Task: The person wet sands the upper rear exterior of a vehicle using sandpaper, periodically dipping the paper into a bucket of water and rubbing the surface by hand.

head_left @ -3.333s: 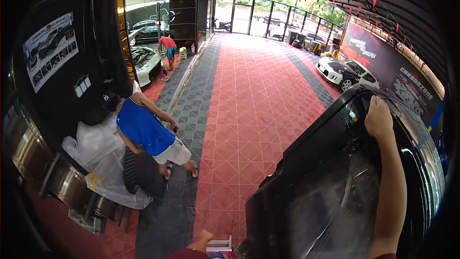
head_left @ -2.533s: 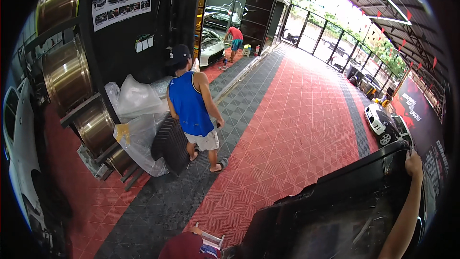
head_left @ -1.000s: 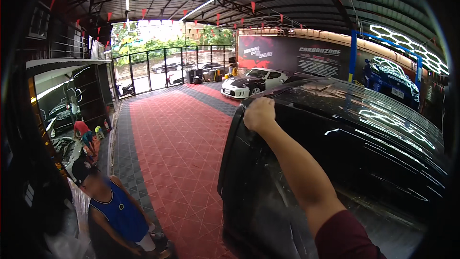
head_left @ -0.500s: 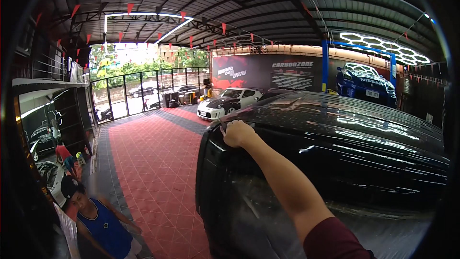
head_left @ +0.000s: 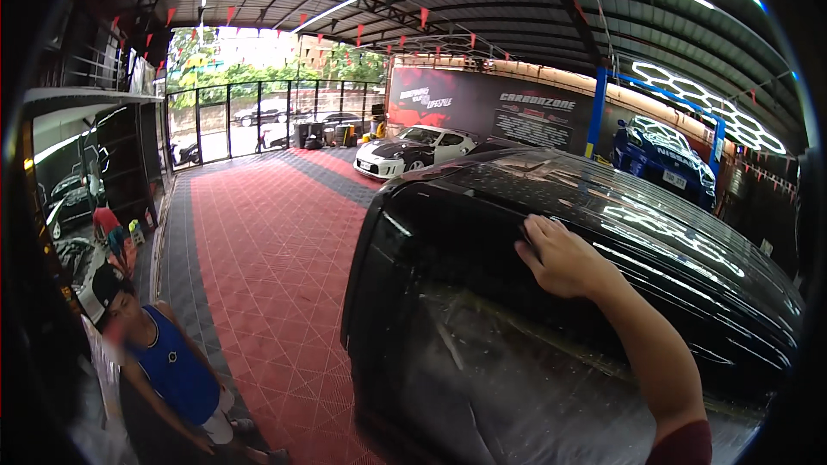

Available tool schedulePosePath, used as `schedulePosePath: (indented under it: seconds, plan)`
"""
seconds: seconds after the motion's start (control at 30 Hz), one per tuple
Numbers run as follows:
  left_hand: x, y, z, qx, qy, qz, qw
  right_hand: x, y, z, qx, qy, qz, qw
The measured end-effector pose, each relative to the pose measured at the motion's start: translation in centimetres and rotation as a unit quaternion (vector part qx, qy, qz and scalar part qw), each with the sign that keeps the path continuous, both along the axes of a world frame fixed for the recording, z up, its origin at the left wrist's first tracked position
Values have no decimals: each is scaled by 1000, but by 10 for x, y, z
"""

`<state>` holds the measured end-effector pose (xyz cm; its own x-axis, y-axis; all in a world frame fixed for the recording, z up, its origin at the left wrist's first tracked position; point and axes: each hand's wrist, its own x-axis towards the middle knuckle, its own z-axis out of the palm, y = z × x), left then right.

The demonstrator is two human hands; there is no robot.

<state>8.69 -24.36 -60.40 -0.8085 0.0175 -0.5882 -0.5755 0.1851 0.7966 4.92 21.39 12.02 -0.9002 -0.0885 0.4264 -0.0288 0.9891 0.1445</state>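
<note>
Black vehicle (head_left: 431, 245) fills lower right before me; edge of roof (head_left: 551, 179) slants from upper left down to right; can't tell front from rear. Open red tile floor (head_left: 276, 293) along left, 1 white-and-black sports car (head_left: 413, 155) beyond corner. Roof glossy, side duller, speckled. My right hand (head_left: 564, 260) at roof edge, fingers (head_left: 537, 227) apart from thumb.

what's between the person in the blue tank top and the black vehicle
In the head view, red floor tiles lie between the black vehicle and the person, with a dark grey tile strip on the person's side.
</note>
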Motion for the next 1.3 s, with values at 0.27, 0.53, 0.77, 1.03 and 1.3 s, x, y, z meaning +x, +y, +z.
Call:
schedulePosePath:
  seconds: [0.27, 0.53, 0.77, 1.03, 1.3]
  plan:
    - [-13, 27, -59, -4, -1, -4, 1000, -199, -66, 6, 16, -142, 27, 989]
    - [-27, 51, -83, -67, 75, -104, 989, -146, -50, -13, 109, -73, 120, 984]
    - [-35, 87, -86, -14, 53, -112, 992, -222, -81, -22, 99, -78, 117, 985]
    - [-12, 66, -83, -25, 20, -86, 996, -191, -82, -38, 234, -28, 100, 967]
    - [68, 22, -102, -13, -17, 10, 1000, -165, -87, -29, 338, -98, 177, 919]
